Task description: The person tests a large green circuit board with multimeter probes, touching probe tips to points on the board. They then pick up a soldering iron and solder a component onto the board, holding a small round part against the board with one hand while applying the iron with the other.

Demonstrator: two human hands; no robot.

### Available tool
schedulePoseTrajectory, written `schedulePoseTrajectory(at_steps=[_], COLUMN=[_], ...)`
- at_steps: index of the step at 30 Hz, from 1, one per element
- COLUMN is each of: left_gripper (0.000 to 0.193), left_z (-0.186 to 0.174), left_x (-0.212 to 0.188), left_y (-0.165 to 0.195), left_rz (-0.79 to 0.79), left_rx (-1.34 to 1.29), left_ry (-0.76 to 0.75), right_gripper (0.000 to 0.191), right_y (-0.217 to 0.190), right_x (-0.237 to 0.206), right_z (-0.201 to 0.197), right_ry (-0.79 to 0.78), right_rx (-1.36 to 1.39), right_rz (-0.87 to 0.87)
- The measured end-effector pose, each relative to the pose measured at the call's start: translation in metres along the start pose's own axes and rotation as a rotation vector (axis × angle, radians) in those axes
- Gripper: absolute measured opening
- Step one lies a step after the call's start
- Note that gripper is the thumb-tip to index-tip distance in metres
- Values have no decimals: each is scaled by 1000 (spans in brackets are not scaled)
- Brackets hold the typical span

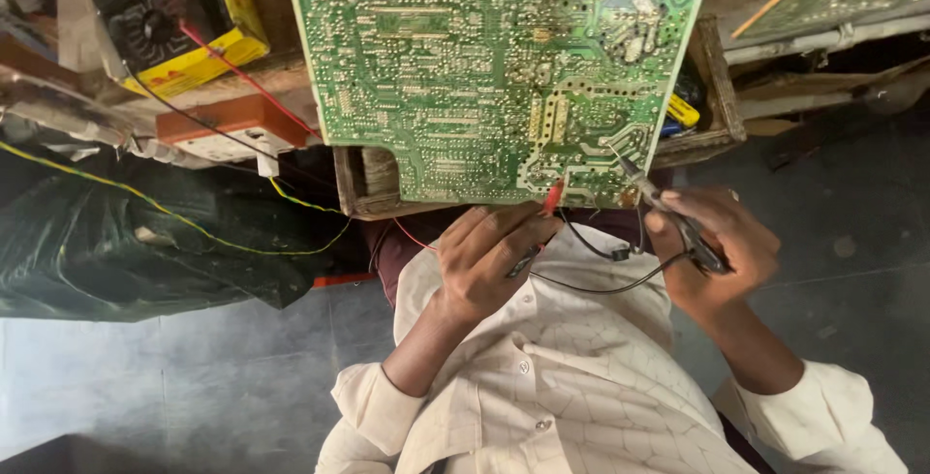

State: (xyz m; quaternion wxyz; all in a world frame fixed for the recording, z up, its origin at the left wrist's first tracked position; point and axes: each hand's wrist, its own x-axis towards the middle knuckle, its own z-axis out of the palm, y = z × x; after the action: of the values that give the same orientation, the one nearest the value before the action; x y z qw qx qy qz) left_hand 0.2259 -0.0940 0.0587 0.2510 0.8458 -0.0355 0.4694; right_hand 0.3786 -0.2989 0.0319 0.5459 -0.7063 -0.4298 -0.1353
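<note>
Our left hand [489,261] pinches the red probe [550,199], its tip touching the lower edge of the green circuit board [484,58]. Our right hand [717,246] grips the black probe [668,208], tip on the board's lower right corner. Left of the board sits a yellow multimeter [170,24], with a wooden crate [722,96] beneath the board.
</note>
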Motion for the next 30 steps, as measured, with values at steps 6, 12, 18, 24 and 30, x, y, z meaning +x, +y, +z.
schedulePoseTrajectory(at_steps=[6, 12, 18, 24, 30], left_gripper=[36, 38, 39, 39, 40], left_z=[22, 29, 31, 34, 34], left_x=[-1, -2, -4, -5, -4], left_y=[1, 1, -2, -4, -7], left_rz=[-60, -105, -128, -126, -169], left_rx=[-47, -56, -82, -98, -118], left_ry=[-44, -105, -132, -115, -124], right_gripper=[18, 19, 20, 20, 19], right_y=[3, 7, 9, 8, 10], right_x=[1, -1, 1, 1, 1], right_z=[-1, -2, 1, 1, 4], right_ry=[-11, -8, -22, -18, -10], right_rx=[21, 25, 40, 17, 59], right_rz=[8, 39, 22, 57, 36])
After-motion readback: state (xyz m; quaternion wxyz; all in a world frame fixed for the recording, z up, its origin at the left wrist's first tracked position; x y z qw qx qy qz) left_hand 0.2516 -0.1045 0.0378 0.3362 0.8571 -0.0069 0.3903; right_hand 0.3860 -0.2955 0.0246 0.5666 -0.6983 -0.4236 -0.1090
